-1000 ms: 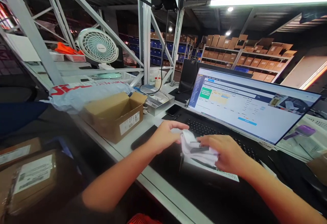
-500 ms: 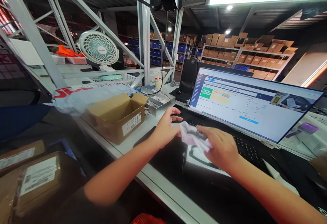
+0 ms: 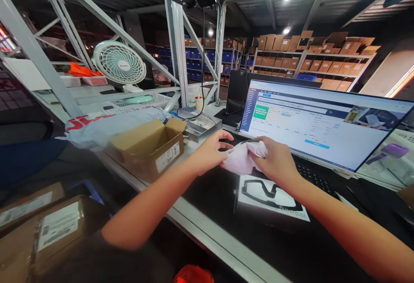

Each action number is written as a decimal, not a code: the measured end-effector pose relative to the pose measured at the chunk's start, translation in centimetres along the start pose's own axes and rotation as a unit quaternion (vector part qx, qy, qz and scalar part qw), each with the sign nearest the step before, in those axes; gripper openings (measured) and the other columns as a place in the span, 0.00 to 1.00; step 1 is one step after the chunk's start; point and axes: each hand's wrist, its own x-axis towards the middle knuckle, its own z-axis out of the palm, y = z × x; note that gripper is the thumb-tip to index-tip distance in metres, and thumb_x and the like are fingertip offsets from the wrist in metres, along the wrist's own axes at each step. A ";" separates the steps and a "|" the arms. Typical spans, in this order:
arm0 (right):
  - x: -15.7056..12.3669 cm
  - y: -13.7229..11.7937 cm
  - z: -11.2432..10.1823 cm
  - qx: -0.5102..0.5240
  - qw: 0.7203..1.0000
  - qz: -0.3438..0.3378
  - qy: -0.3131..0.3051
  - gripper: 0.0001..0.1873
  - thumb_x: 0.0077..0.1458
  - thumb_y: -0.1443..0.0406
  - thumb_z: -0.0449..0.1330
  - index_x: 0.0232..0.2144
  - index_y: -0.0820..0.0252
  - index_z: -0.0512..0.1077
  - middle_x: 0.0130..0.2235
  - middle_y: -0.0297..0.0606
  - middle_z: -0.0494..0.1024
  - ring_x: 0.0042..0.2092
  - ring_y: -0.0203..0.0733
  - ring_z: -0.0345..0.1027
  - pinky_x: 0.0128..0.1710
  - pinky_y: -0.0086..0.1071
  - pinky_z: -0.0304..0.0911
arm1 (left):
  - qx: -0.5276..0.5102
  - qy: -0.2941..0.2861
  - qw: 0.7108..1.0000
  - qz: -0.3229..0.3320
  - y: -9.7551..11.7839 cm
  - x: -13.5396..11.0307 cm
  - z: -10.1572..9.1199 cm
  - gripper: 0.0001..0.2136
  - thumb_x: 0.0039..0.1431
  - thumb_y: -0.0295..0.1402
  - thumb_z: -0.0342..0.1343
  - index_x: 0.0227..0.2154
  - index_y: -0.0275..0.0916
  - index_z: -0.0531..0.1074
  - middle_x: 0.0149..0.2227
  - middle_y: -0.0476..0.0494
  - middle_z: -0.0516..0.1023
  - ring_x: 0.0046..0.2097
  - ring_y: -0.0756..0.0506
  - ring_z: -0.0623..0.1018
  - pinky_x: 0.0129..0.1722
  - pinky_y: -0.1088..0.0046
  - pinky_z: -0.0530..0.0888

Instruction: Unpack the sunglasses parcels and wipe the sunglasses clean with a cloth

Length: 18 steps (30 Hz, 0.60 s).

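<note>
A crumpled white cloth (image 3: 239,158) is stretched between my two hands above the black desk mat. My right hand (image 3: 276,158) grips its right end, with the thumb pressed into the folds. At the left end, my left hand (image 3: 210,153) holds the cloth's edge low by the thumb, while its upper fingers curve apart. A dark edge shows along the top of the cloth; what it belongs to is hidden. Below the hands lies a white-topped box (image 3: 271,197) printed with a black frame-like outline, partly covered by my right wrist.
An open cardboard box (image 3: 148,147) stands to the left, beside a white plastic bag (image 3: 113,123). Behind the hands are a keyboard (image 3: 313,179) and a lit monitor (image 3: 297,119). A metal tray (image 3: 203,130) and a fan (image 3: 119,63) are farther back. Labelled parcels (image 3: 58,231) lie lower left.
The cloth has turned and bunched up, showing a broader white face, and my right hand has moved slightly up and left. More of the printed box shows below.
</note>
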 end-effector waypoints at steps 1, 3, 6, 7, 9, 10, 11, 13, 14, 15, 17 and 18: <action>-0.2 -0.2 0.1 -0.040 0.998 -0.019 0.034 0.16 0.51 0.66 0.61 0.45 0.58 0.77 0.36 0.41 0.84 0.35 0.51 0.77 0.30 0.36 0.64 | -0.017 0.017 1.000 -0.004 0.1 0.3 0.2 0.22 0.37 0.19 0.55 0.40 0.39 0.65 0.42 0.42 0.70 0.46 0.43 0.74 0.21 0.87 0.68; -0.9 -0.7 0.2 -0.073 0.991 -0.084 0.074 0.19 0.50 0.69 0.60 0.47 0.59 0.76 0.39 0.44 0.84 0.37 0.53 0.78 0.33 0.37 0.66 | -0.049 0.048 0.998 -0.008 0.4 0.9 0.5 0.23 0.34 0.18 0.52 0.39 0.39 0.65 0.44 0.41 0.70 0.47 0.43 0.74 0.20 0.87 0.68; -1.6 -1.4 0.4 0.010 0.987 -0.153 0.045 0.21 0.50 0.69 0.61 0.48 0.58 0.76 0.43 0.43 0.83 0.40 0.50 0.78 0.39 0.38 0.69 | -0.077 0.088 0.993 0.015 0.9 1.4 0.8 0.23 0.33 0.18 0.49 0.38 0.39 0.64 0.47 0.40 0.67 0.51 0.42 0.74 0.19 0.88 0.66; -1.6 -1.6 0.3 0.063 0.987 -0.145 0.007 0.21 0.50 0.67 0.62 0.49 0.57 0.75 0.44 0.41 0.83 0.40 0.49 0.78 0.40 0.37 0.69 | -0.078 0.096 0.992 0.023 1.1 1.4 0.8 0.23 0.33 0.18 0.48 0.38 0.39 0.64 0.48 0.40 0.67 0.53 0.41 0.73 0.18 0.88 0.65; -1.2 -1.7 0.0 0.177 0.977 -0.080 -0.085 0.20 0.48 0.64 0.66 0.46 0.56 0.77 0.42 0.38 0.83 0.38 0.46 0.77 0.38 0.35 0.70 | -0.074 0.089 0.993 0.028 1.5 1.5 0.7 0.23 0.32 0.18 0.47 0.37 0.39 0.64 0.47 0.40 0.66 0.55 0.40 0.73 0.16 0.89 0.63; -0.9 -1.8 -0.2 0.232 0.963 -0.039 -0.130 0.19 0.46 0.63 0.68 0.44 0.57 0.78 0.40 0.37 0.83 0.37 0.45 0.77 0.36 0.34 0.70 | -0.068 0.075 0.995 0.023 1.7 1.5 0.7 0.23 0.31 0.18 0.47 0.37 0.39 0.65 0.47 0.40 0.67 0.55 0.40 0.73 0.16 0.88 0.62; -0.5 -1.8 -0.4 0.282 0.944 -0.002 -0.170 0.19 0.44 0.62 0.69 0.42 0.59 0.79 0.39 0.37 0.83 0.36 0.44 0.76 0.35 0.33 0.69 | -0.062 0.059 0.996 0.018 1.9 1.5 0.7 0.24 0.31 0.18 0.46 0.37 0.39 0.65 0.46 0.41 0.67 0.54 0.40 0.74 0.15 0.88 0.62; 0.3 -1.7 -0.8 0.361 0.903 0.053 -0.229 0.22 0.41 0.63 0.71 0.41 0.62 0.79 0.41 0.40 0.83 0.37 0.44 0.75 0.34 0.32 0.67 | -0.050 0.038 0.998 0.011 2.1 1.5 0.7 0.24 0.31 0.18 0.46 0.37 0.39 0.65 0.46 0.41 0.67 0.53 0.40 0.75 0.15 0.88 0.61; 0.7 -1.7 -0.9 0.387 0.886 0.070 -0.247 0.24 0.40 0.63 0.71 0.43 0.64 0.79 0.43 0.41 0.82 0.38 0.43 0.74 0.34 0.32 0.67 | -0.045 0.037 0.998 0.013 2.2 1.6 0.8 0.24 0.31 0.18 0.46 0.37 0.39 0.65 0.46 0.41 0.68 0.53 0.40 0.75 0.15 0.88 0.61; 1.0 -1.7 -0.9 0.403 0.873 0.081 -0.262 0.25 0.40 0.63 0.71 0.44 0.65 0.79 0.45 0.42 0.82 0.38 0.43 0.74 0.35 0.32 0.66 | -0.038 0.039 0.998 0.016 2.2 1.6 0.9 0.24 0.31 0.18 0.47 0.37 0.39 0.65 0.45 0.41 0.68 0.53 0.40 0.75 0.15 0.88 0.62; 1.3 -1.7 -1.0 0.410 0.861 0.095 -0.285 0.23 0.42 0.66 0.69 0.44 0.65 0.80 0.42 0.40 0.82 0.36 0.40 0.73 0.33 0.30 0.65 | -0.017 0.035 0.999 0.013 2.1 1.8 1.0 0.24 0.34 0.17 0.48 0.38 0.39 0.65 0.42 0.41 0.70 0.51 0.40 0.75 0.16 0.88 0.63; 1.4 -1.7 -1.1 0.403 0.861 0.098 -0.293 0.21 0.42 0.67 0.67 0.43 0.64 0.80 0.40 0.38 0.82 0.35 0.39 0.72 0.32 0.29 0.63 | -0.002 0.026 1.000 0.007 2.0 1.8 1.0 0.24 0.35 0.16 0.49 0.40 0.40 0.64 0.41 0.41 0.71 0.49 0.40 0.76 0.17 0.87 0.64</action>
